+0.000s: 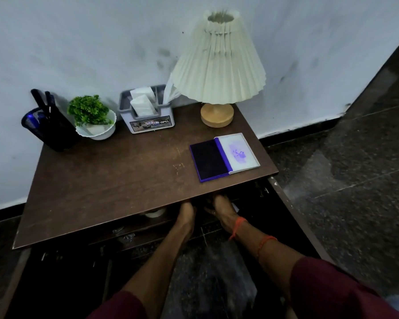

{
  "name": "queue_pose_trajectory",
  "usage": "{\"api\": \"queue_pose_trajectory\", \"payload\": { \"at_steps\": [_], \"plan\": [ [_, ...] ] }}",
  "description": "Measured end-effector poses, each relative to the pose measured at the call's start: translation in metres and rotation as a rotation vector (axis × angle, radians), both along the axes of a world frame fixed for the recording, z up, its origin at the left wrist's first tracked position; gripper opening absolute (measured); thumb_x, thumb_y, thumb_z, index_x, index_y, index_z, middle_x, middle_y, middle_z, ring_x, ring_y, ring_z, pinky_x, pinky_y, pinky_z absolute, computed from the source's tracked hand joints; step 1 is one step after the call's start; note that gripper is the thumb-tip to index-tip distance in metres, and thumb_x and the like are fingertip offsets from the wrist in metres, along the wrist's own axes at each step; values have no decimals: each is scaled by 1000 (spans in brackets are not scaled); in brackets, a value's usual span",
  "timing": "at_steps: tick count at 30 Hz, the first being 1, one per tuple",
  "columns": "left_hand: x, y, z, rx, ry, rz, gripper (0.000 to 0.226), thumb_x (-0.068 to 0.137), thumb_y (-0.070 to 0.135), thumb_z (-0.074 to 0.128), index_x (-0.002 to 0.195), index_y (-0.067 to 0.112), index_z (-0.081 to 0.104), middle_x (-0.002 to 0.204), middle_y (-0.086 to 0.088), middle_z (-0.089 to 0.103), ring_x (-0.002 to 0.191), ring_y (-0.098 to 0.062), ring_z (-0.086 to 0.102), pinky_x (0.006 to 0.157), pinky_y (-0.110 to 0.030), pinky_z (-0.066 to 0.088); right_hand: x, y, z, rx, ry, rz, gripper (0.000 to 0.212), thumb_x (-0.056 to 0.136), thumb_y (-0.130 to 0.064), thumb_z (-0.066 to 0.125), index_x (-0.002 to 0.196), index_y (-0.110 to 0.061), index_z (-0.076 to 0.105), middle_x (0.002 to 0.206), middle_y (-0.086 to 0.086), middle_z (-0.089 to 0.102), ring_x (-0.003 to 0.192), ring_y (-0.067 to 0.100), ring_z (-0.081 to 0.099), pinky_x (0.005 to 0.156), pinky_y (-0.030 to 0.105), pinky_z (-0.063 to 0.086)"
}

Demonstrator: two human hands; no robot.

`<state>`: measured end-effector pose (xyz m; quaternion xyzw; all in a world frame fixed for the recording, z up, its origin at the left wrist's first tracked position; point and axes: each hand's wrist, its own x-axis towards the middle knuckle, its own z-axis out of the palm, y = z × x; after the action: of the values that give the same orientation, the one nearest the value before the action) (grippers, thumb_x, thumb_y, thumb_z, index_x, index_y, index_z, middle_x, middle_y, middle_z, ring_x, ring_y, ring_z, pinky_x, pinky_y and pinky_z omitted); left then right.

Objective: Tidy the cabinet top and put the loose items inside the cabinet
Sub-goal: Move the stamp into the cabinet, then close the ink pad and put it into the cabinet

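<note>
Both my hands reach under the front edge of the dark brown cabinet top (106, 185) into the open cabinet. My left hand (186, 211) and my right hand (221, 207) show only their backs; the fingers are hidden under the top, so what they hold cannot be seen. An open purple stamp pad (224, 156) lies on the top at the right front. Along the wall stand a black mesh pen holder (50, 125), a small green plant in a white bowl (92, 118), a grey tissue box (146, 111) and a pleated cream lamp (218, 65).
The cabinet's open right door (293, 212) juts toward me. A white round object (156, 212) shows inside just under the top's edge. The white wall (78, 42) is directly behind; dark stone floor (355, 180) lies to the right.
</note>
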<state>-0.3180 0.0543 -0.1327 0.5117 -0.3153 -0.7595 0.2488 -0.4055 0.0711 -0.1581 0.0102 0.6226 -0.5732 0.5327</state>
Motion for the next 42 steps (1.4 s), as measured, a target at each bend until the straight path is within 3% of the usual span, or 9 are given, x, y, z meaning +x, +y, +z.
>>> {"api": "queue_pose_trajectory", "payload": {
  "at_steps": [5, 8, 13, 17, 20, 23, 27, 35, 42],
  "plan": [
    [4, -3, 1, -59, 23, -9, 37, 104, 20, 25, 110, 5, 58, 103, -9, 62, 95, -22, 57, 87, -27, 45, 4, 11, 14, -3, -11, 39, 19, 99, -15, 40, 96, -16, 59, 112, 11, 60, 107, 21, 55, 68, 28, 45],
    [8, 1, 4, -54, -20, -34, 32, 101, 12, 29, 97, 6, 60, 97, -9, 61, 106, -27, 52, 90, -30, 45, 8, 23, 20, -21, 12, 65, 21, 99, -22, 43, 98, -17, 63, 114, 10, 62, 112, 21, 56, 68, 29, 47],
    [21, 24, 22, -48, -39, -95, 30, 102, 14, 29, 108, 12, 59, 118, -10, 59, 84, -11, 53, 76, -19, 42, 12, 51, 43, -44, 70, 111, 32, 102, -19, 43, 131, -9, 54, 127, 9, 58, 125, 23, 50, 76, 31, 45],
    [24, 44, 44, -52, -20, -110, 36, 102, 10, 26, 124, 3, 55, 71, 14, 71, 94, -13, 60, 65, -9, 44, 13, 75, 64, -77, 146, 136, 35, 100, -14, 47, 134, -13, 52, 118, 6, 57, 119, 20, 51, 78, 29, 47],
    [27, 59, 69, -88, 6, -171, 42, 103, 11, 24, 138, -1, 42, 109, 0, 69, 94, -6, 63, 82, -13, 42, 11, 90, 78, -95, 188, 130, 35, 99, -16, 50, 133, -15, 54, 126, 9, 58, 122, 22, 53, 70, 25, 47],
    [32, 64, 82, -138, -32, -200, 46, 104, 16, 23, 145, -1, 34, 152, -14, 37, 142, -21, 36, 113, -27, 25, 4, 99, 94, -106, 232, 108, 35, 99, -14, 50, 133, -11, 55, 127, 11, 58, 130, 27, 50, 83, 35, 50],
    [41, 67, 101, -297, -43, -228, 42, 103, 16, 29, 140, 1, 44, 148, -13, 44, 139, -27, 40, 107, -31, 33, -4, 107, 114, -145, 253, 82, 33, 99, -16, 51, 131, -11, 57, 124, 7, 59, 127, 23, 52, 72, 25, 49],
    [28, 48, 137, -351, 2, -142, 43, 103, 14, 30, 145, 7, 38, 137, 3, 45, 129, -17, 47, 97, -23, 35, -37, 93, 135, -187, 424, 71, 17, 95, -22, 57, 109, -24, 67, 129, 5, 61, 118, 19, 56, 103, 34, 43],
    [21, 26, 135, -341, 49, -86, 45, 104, 19, 27, 145, 4, 37, 139, 0, 45, 106, -11, 55, 89, -14, 37, -67, 74, 152, 11, 626, 86, 46, 97, -40, 51, 137, -18, 54, 143, 8, 52, 130, 27, 48, 113, 39, 35]
  ]
}}
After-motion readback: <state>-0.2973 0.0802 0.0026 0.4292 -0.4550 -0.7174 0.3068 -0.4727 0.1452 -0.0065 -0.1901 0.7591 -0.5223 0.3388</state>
